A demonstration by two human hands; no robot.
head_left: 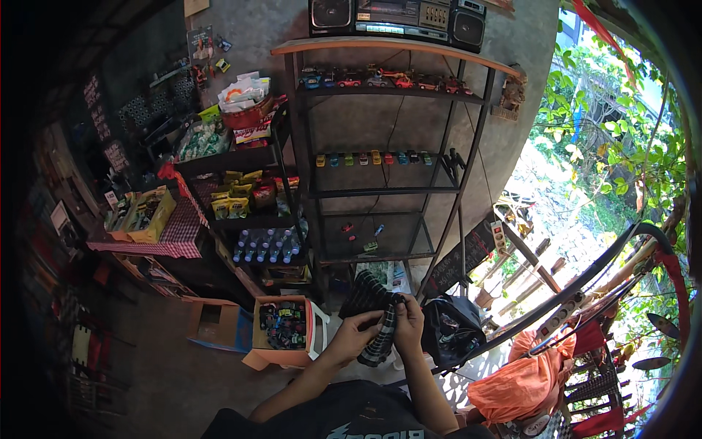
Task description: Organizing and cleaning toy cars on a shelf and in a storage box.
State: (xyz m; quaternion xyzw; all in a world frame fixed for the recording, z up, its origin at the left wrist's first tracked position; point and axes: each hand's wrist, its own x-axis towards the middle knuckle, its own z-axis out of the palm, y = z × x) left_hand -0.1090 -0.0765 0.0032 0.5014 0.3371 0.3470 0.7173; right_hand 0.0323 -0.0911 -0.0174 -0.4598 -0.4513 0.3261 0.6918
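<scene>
A dark checked cloth is bunched up in front of my body, held between both hands. My left hand is closed on its lower left part, with the fingers pointing toward the right hand. My right hand pinches the upper right part between thumb and fingers. Something small and dark shows at those fingertips, too small to make out. Part of the cloth hangs down between the hands. Left of them stands an open cardboard box holding several toy vehicles.
Ahead is a black metal shelf with rows of toy cars and a radio cassette player on top. A snack rack with bottles stands left. A black bag and an orange cloth are right.
</scene>
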